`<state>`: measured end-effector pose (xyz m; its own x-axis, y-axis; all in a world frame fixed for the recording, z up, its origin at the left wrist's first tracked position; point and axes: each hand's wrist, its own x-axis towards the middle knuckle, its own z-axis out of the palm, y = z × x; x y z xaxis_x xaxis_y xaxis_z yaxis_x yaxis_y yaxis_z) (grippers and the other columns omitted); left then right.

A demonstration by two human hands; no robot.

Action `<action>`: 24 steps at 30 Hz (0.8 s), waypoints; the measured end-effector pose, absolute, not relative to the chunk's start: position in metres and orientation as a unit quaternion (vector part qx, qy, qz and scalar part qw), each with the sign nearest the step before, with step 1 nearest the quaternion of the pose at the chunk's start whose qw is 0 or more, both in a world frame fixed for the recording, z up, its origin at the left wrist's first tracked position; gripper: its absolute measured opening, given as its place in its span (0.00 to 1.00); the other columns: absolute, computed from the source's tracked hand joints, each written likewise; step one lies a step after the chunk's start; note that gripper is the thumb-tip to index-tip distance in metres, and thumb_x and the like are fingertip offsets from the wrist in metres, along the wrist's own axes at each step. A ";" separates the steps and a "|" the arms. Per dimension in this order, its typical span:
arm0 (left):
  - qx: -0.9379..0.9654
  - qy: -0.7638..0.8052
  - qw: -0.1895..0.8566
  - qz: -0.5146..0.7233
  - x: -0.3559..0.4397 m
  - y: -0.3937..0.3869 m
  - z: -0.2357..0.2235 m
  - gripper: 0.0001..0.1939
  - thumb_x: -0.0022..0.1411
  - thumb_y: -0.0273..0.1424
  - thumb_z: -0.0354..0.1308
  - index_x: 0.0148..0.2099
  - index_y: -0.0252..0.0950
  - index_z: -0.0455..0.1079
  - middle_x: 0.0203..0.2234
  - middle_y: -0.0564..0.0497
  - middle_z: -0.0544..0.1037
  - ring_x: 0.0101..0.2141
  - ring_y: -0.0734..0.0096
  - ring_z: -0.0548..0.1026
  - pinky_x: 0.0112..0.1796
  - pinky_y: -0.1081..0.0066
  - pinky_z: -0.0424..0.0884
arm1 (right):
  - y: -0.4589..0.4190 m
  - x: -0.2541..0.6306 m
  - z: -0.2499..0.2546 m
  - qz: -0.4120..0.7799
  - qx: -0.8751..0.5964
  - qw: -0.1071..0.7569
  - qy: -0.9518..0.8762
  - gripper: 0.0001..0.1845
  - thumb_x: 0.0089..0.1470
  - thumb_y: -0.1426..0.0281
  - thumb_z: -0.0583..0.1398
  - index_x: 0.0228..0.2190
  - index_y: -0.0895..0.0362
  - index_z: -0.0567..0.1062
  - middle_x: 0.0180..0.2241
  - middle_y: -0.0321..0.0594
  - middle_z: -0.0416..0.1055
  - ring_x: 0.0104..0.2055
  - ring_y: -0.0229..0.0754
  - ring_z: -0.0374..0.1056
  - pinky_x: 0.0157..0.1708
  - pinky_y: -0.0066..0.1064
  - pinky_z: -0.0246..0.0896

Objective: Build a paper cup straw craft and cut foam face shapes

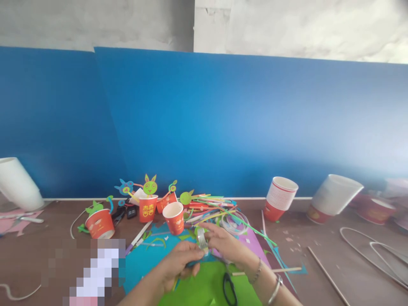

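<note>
My left hand point(180, 263) and my right hand point(223, 243) meet low in the middle of the view, both pinched on a small roll of clear tape point(201, 239). They hover over a green sheet point(204, 287) and a blue sheet point(149, 255) of craft paper. Black scissors point(230, 290) lie on the green sheet under my right wrist, which wears bracelets. An empty red paper cup point(174, 217) stands just beyond my hands.
Red cups with paper animal figures point(148, 204) and a cup with green leaves point(99, 222) stand behind. Coloured straws point(210, 208) lie in a pile. A stack of red cups point(280, 197), white tubs point(334, 193), thin wooden sticks point(328, 276) and white wire loops point(376, 250) lie right. A blue board backs the table.
</note>
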<state>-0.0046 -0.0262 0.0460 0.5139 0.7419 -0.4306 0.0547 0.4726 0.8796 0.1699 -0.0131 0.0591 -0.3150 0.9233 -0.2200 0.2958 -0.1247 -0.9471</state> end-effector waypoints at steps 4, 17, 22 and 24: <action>0.468 0.431 0.741 0.212 -0.004 -0.026 0.044 0.19 0.45 0.46 0.61 0.25 0.37 0.61 0.08 0.60 0.68 0.08 0.86 0.47 0.15 0.73 0.35 | -0.018 0.165 0.071 0.574 -0.481 0.359 -0.557 0.30 0.39 0.76 0.54 0.48 0.57 0.71 0.32 0.37 0.68 0.31 0.37 0.61 0.32 0.29 0.56; 0.473 0.452 0.731 0.194 -0.004 -0.026 0.044 0.21 0.45 0.45 0.63 0.30 0.39 0.57 0.11 0.59 0.72 0.08 0.85 0.49 0.15 0.74 0.37 | -0.022 0.163 0.082 0.584 -0.422 0.387 -0.575 0.29 0.41 0.71 0.57 0.49 0.56 0.70 0.35 0.39 0.71 0.37 0.43 0.63 0.38 0.34 0.57; 0.490 0.425 0.736 0.196 -0.005 -0.028 0.046 0.18 0.48 0.43 0.61 0.35 0.35 0.65 0.11 0.58 0.72 0.09 0.84 0.50 0.15 0.73 0.37 | -0.025 0.163 0.088 0.598 -0.405 0.378 -0.579 0.30 0.41 0.72 0.56 0.50 0.56 0.69 0.39 0.41 0.71 0.43 0.45 0.64 0.44 0.37 0.56; 0.503 0.414 0.734 0.190 -0.005 -0.028 0.046 0.17 0.48 0.43 0.60 0.32 0.33 0.68 0.11 0.56 0.73 0.08 0.84 0.50 0.15 0.73 0.38 | -0.027 0.162 0.090 0.602 -0.397 0.379 -0.580 0.29 0.42 0.72 0.56 0.50 0.56 0.70 0.41 0.42 0.71 0.45 0.46 0.64 0.45 0.37 0.56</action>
